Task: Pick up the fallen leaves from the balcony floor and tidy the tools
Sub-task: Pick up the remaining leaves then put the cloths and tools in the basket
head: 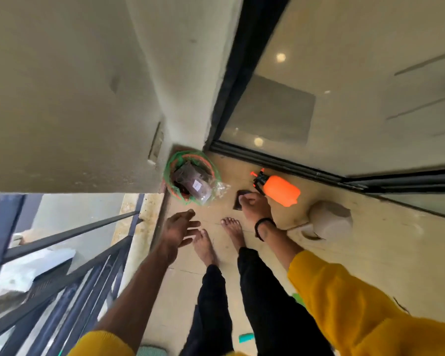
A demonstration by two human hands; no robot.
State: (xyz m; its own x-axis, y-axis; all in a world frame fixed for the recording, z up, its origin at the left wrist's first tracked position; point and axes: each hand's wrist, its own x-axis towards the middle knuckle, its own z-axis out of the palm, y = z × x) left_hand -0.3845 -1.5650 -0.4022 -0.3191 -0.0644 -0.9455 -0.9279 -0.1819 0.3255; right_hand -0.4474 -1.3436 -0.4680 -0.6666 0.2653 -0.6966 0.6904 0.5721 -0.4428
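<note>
An orange sprayer bottle (pixel 281 190) with a black pump head lies tilted on the balcony floor near the sliding door track. My right hand (pixel 254 205), wearing a black wrist band, has its fingers curled right beside the sprayer's black head, above a dark square patch (pixel 238 200) on the floor. Whether the fingers grip anything is hidden. My left hand (pixel 180 231) hovers open with fingers spread, just below a green-rimmed basket (pixel 168 173) in the corner. The basket holds clear plastic packets (pixel 194 186) of dark material. No leaves are clearly visible.
A white pot (pixel 330 222) lies on its side right of the sprayer. A dark metal railing (pixel 70 268) runs along the left edge. Glass sliding doors (pixel 344 111) close the far side. My bare feet (pixel 231 232) stand mid-floor. Small green items (pixel 247 337) lie near the bottom.
</note>
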